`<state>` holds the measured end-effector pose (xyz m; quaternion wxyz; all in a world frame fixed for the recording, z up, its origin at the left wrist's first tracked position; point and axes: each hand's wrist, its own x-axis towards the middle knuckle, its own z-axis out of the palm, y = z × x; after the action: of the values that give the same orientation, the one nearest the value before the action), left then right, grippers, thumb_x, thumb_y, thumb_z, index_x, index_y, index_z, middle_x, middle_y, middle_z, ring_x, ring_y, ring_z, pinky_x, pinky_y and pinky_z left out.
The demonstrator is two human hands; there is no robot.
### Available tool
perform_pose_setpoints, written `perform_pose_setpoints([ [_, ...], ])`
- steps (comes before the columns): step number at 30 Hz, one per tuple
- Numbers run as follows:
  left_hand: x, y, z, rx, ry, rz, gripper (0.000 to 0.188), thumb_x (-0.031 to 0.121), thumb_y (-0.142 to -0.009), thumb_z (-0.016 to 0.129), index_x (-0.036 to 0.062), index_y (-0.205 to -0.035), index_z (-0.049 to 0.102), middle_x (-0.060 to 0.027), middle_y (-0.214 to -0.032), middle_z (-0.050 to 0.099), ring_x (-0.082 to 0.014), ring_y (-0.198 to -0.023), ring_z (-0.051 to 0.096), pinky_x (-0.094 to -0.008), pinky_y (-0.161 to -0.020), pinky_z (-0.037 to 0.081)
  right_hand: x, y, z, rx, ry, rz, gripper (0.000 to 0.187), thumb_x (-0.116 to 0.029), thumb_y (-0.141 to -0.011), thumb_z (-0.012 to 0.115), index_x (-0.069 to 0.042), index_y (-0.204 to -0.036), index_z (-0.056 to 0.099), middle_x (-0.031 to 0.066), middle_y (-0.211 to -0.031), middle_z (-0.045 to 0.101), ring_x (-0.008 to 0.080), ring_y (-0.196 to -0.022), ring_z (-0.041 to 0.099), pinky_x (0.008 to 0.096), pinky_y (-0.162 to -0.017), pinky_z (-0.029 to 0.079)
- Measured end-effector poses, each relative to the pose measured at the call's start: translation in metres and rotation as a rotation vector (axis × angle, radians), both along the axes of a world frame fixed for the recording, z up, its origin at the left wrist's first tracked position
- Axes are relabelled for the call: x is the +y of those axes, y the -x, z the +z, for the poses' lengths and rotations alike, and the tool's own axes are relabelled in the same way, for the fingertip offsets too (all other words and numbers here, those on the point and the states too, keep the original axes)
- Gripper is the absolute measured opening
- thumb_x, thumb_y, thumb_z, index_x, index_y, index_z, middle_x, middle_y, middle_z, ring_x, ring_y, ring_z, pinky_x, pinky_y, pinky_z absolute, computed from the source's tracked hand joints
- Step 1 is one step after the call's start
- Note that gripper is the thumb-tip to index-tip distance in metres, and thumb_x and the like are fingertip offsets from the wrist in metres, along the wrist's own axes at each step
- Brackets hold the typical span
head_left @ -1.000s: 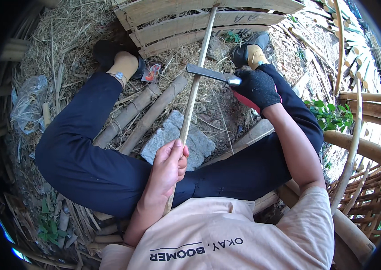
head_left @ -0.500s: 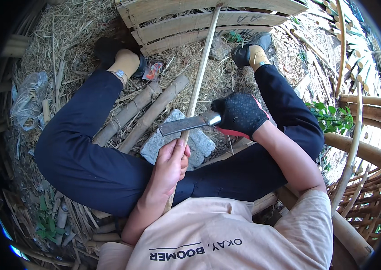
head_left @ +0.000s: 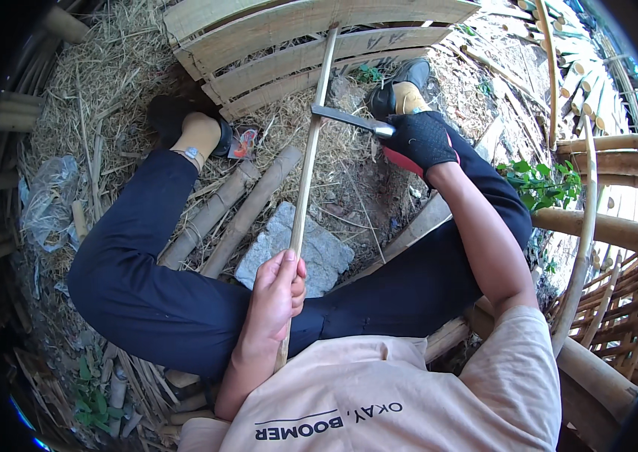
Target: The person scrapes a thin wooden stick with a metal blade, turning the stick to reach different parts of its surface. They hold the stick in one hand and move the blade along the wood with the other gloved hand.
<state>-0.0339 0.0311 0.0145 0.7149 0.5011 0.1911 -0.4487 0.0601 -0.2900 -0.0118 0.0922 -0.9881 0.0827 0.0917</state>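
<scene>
My bare left hand [head_left: 277, 294] is wrapped round the lower part of a long pale bamboo strip [head_left: 307, 177]. The strip runs from my lap away from me, its far end against a slatted wooden crate [head_left: 274, 34]. In a black glove with red on the palm side, my right hand [head_left: 423, 142] is closed on the handle of a machete [head_left: 349, 118] with a broad, blunt-ended blade. The blade lies across the strip, well beyond my left hand, its tip just past the strip's left edge. Below the strip sits a grey stone [head_left: 300, 245].
Two cut bamboo poles [head_left: 251, 215] lie left of the stone. Beyond my left leg is a crumpled clear plastic bag [head_left: 49, 202]. Bamboo rails [head_left: 597, 230], a leafy plant [head_left: 541, 186] and a woven bamboo basket [head_left: 616, 309] stand at the right. Straw [head_left: 119, 90] covers the ground.
My right hand has moved the machete away from me along the strip, from near my left hand toward the crate. My left hand keeps its hold on the strip. The view has shifted slightly.
</scene>
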Motion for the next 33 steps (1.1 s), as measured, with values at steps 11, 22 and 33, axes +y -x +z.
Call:
perform_pose_setpoints([
  [11,-0.001,0.0,-0.003,0.009,-0.006,-0.013,0.031,0.032,-0.109,0.04,0.011,-0.087,0.048,0.0098,-0.056,0.03,0.0011,-0.041,0.023,-0.0181,-0.035,0.019,0.072,0.033,0.022,0.182,-0.228,0.413,0.027,-0.035,-0.077,0.071,-0.013,-0.093,0.073,0.017,-0.078,0.069,0.0391,-0.077,0.068,0.0472,-0.071,0.054],
  [22,-0.005,0.003,-0.005,-0.048,-0.086,-0.055,0.032,0.033,-0.109,0.038,0.011,-0.087,0.048,0.0102,-0.056,0.031,0.0012,-0.041,0.024,-0.0184,-0.036,0.018,0.058,0.022,0.014,0.188,-0.171,0.211,0.021,-0.032,-0.079,0.067,-0.013,-0.087,0.072,0.0163,-0.079,0.07,0.0372,-0.078,0.069,0.0462,-0.073,0.055],
  [33,-0.001,0.0,0.001,-0.026,-0.061,-0.042,0.034,0.034,-0.109,0.039,0.0098,-0.087,0.048,0.0094,-0.058,0.032,0.0008,-0.042,0.024,-0.019,-0.037,0.018,0.045,0.016,0.004,0.071,-0.071,0.163,0.021,-0.033,-0.082,0.064,-0.014,-0.087,0.074,0.0162,-0.079,0.07,0.0358,-0.077,0.07,0.0463,-0.073,0.055],
])
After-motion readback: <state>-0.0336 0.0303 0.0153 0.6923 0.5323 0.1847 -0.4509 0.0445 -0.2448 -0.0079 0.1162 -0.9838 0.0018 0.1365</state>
